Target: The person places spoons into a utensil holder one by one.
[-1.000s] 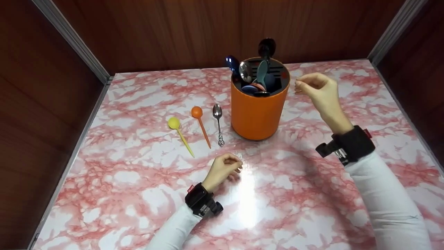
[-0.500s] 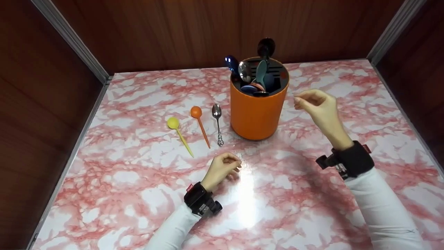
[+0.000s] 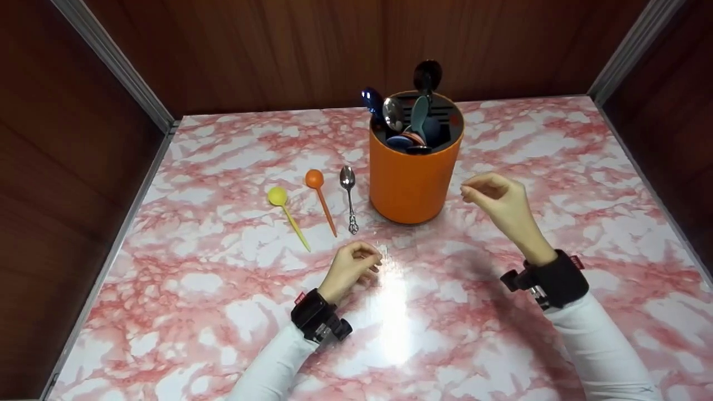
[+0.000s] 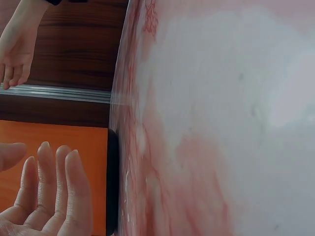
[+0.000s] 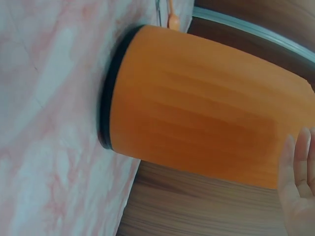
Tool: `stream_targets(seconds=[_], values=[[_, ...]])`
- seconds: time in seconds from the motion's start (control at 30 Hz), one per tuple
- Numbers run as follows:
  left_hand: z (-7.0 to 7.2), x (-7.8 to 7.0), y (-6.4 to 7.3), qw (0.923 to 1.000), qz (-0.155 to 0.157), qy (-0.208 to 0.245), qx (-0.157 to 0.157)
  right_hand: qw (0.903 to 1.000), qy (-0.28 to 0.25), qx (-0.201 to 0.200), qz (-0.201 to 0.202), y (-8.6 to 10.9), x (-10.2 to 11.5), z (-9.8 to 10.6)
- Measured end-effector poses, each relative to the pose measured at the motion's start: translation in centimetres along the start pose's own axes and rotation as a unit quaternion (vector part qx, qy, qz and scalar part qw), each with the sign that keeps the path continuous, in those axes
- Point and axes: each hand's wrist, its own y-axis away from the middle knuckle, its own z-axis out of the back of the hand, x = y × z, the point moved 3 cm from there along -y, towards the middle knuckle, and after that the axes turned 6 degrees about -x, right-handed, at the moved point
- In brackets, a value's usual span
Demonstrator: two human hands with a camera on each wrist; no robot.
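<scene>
An orange cylindrical utensil holder [image 3: 412, 186] with a black slotted top stands toward the back of the table. Several spoons poke out of it, among them a blue spoon [image 3: 371, 101], a silver spoon [image 3: 393, 113] and a black spoon [image 3: 428, 76]. To its left lie a small silver teaspoon [image 3: 349, 192], an orange spoon [image 3: 315, 179] and a yellow spoon [image 3: 278, 196]. My right hand [image 3: 501, 203] hovers to the right of the holder, fingers loosely bent, holding nothing. Just below the teaspoon's handle, my left hand [image 3: 351, 270] is loosely curled and bare of any object.
The table [image 3: 223, 312] has a red and white marbled surface. Dark wood panels [image 3: 267, 50] close it in at the back and both sides, with metal strips [image 3: 120, 67] at the corners. Both wrists wear black camera bands [image 3: 557, 278].
My right hand has come down and slightly left, from beside the holder's rim to beside its lower body. My left hand has barely shifted. The spoons and holder stay in place.
</scene>
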Motion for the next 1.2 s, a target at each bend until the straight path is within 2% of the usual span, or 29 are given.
stream_targets(seconds=[0.17,0.33,0.57,0.77,0.97,1.2], values=[[0.4,-0.3,-0.6,0.9998,-0.012,-0.016,0.002,0.9998,-0.009,0.010,-0.014,0.9,-0.6,-0.3],[1.0,-0.8,-1.4,0.9994,-0.023,-0.024,0.001,0.9995,-0.026,0.019,0.001,1.6,-0.9,-0.4],[2.3,-1.7,-3.2,0.9966,-0.014,-0.074,-0.032,0.9980,-0.053,0.034,0.003,2.4,-1.8,-0.5],[3.1,-2.3,-5.0,0.9932,-0.033,-0.100,-0.049,0.9976,-0.056,0.041,-0.007,2.9,-2.3,-0.6],[3.5,-3.1,-6.9,0.9820,-0.036,-0.172,-0.069,0.9968,-0.069,0.040,-0.006,3.3,-2.6,-0.6],[4.0,-3.8,-8.9,0.9668,-0.032,-0.234,-0.098,0.9969,-0.062,0.036,-0.034,3.8,-3.0,-0.7]])
